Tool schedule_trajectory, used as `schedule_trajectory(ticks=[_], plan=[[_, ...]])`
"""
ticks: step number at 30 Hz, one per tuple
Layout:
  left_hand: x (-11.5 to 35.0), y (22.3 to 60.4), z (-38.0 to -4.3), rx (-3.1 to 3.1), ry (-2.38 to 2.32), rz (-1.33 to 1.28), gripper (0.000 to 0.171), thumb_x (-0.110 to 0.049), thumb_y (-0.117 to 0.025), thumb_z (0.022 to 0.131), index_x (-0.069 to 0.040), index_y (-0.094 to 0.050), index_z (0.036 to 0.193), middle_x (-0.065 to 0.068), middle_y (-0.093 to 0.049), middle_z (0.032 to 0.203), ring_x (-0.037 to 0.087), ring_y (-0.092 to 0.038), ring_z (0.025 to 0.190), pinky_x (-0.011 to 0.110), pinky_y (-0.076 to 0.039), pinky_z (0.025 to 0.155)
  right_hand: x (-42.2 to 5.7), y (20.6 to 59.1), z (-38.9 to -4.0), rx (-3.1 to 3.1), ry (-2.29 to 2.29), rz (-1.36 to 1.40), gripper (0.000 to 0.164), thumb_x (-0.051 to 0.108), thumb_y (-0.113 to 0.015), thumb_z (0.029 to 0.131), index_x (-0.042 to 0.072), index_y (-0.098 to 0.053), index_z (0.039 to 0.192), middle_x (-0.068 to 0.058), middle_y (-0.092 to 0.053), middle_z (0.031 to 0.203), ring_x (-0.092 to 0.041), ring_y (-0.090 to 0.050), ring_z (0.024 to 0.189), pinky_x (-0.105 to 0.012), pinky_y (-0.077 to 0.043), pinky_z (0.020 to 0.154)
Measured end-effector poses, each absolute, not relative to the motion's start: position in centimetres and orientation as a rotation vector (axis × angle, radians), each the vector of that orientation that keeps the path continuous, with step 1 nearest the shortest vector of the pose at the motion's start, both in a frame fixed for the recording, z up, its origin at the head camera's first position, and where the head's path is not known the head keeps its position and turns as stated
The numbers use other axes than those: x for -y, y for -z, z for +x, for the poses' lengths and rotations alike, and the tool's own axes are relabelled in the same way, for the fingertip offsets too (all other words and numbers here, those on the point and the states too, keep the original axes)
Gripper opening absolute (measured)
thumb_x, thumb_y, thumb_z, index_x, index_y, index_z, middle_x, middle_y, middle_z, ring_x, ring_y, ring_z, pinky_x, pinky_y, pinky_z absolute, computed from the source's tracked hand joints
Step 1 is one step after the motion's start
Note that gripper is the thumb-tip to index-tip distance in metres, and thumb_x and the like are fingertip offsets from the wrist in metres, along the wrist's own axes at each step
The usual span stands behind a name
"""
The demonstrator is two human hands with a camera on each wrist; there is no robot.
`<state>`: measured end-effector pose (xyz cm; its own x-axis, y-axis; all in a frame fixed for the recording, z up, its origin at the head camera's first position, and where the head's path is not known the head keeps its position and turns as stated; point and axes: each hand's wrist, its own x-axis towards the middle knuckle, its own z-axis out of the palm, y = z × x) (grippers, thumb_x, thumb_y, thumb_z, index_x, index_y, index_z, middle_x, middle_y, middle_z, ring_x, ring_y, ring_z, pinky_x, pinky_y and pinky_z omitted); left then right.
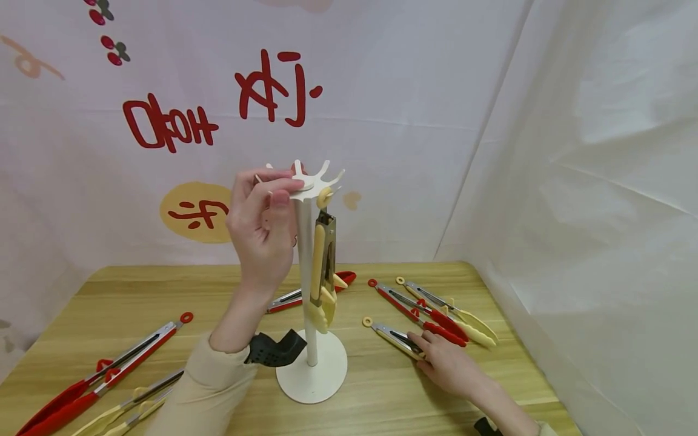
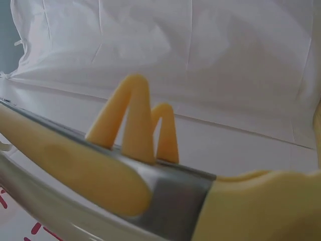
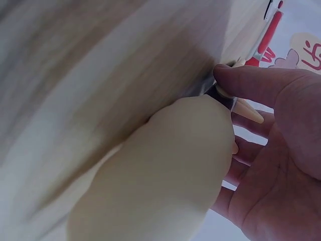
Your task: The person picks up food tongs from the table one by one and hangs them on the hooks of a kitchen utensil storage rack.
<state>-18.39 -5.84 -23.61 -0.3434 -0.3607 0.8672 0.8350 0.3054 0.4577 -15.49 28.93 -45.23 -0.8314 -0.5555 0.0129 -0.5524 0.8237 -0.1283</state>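
A white stand (image 1: 303, 242) with a ring of hooks rises from a round base. At its top my left hand (image 1: 262, 224) grips the hooked head, fingers over the upper side and thumb lower at the edge. From one hook hangs a pair of cream-yellow tongs (image 1: 319, 254) by its ring, heads down; the left wrist view shows these tongs (image 2: 95, 181) close up. Low on the right, my right hand (image 1: 449, 365) holds another pair of cream tongs (image 1: 388, 334) at the table, ring end pointing away. In the right wrist view, thumb and fingers close around them behind the broad cream head (image 3: 165, 165).
Red tongs (image 1: 400, 301) and cream tongs (image 1: 431, 295) lie at the right. Behind the stand are more red tongs (image 1: 288, 301). On the left lie large red tongs (image 1: 131, 357) and cream tongs (image 1: 133, 402), partly behind my sleeve. White cloth walls (image 1: 382, 181) border the wooden table (image 1: 229, 278).
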Motion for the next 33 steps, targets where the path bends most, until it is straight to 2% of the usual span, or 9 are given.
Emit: schedule_trajectory(ticks=[6,13,24,28,33], plan=[[5.7,23.71,-18.39,1.421,1.326,-0.445,0.07,-0.063,-0.053,0.102,0.005,-0.072,0.097,0.03,-0.06,0.105,0.0,-0.055,0.11,0.016,-0.047,0.086,-28.84,45.47,-15.53,-2.984,0.215,-0.909,0.055,0.013,-0.082,0.089,0.003,-0.065,0.14,0.002,-0.063,0.097,-0.003,-0.045,0.077,-0.02,-0.042,0.065],[5.64,23.68,-18.41,1.412,1.337,-0.453,0.07,-0.063,-0.055,0.101,0.004,-0.072,0.097,0.024,-0.064,0.106,0.002,-0.056,0.109,0.015,-0.048,0.085,-28.98,45.46,-15.53,-2.984,0.228,-0.9,0.056,0.013,-0.082,0.089,0.003,-0.064,0.141,0.001,-0.064,0.099,-0.002,-0.044,0.076,-0.02,-0.041,0.063],[5.74,23.68,-18.47,1.415,1.336,-0.459,0.071,-0.064,-0.055,0.101,0.005,-0.072,0.097,0.028,-0.062,0.107,0.004,-0.057,0.11,0.015,-0.048,0.086,-28.54,45.46,-15.66,-2.997,0.236,-0.902,0.054,0.016,-0.081,0.091,0.005,-0.065,0.14,0.004,-0.061,0.096,-0.001,-0.043,0.074,-0.018,-0.04,0.062],[5.74,23.6,-18.51,1.415,1.338,-0.463,0.071,-0.064,-0.055,0.101,0.005,-0.072,0.097,0.028,-0.062,0.108,0.005,-0.057,0.111,0.014,-0.048,0.085,-28.32,45.36,-15.61,-3.047,0.259,-0.912,0.056,0.016,-0.082,0.09,0.006,-0.064,0.142,0.002,-0.066,0.102,-0.003,-0.052,0.079,-0.022,-0.048,0.065],[5.72,23.59,-18.51,1.417,1.338,-0.46,0.072,-0.065,-0.054,0.1,0.005,-0.072,0.098,0.028,-0.062,0.108,0.006,-0.057,0.112,0.014,-0.049,0.086,-28.09,45.28,-15.52,-3.159,0.269,-0.934,0.062,0.019,-0.085,0.088,0.01,-0.062,0.145,-0.005,-0.071,0.117,-0.016,-0.071,0.097,-0.038,-0.062,0.078]])
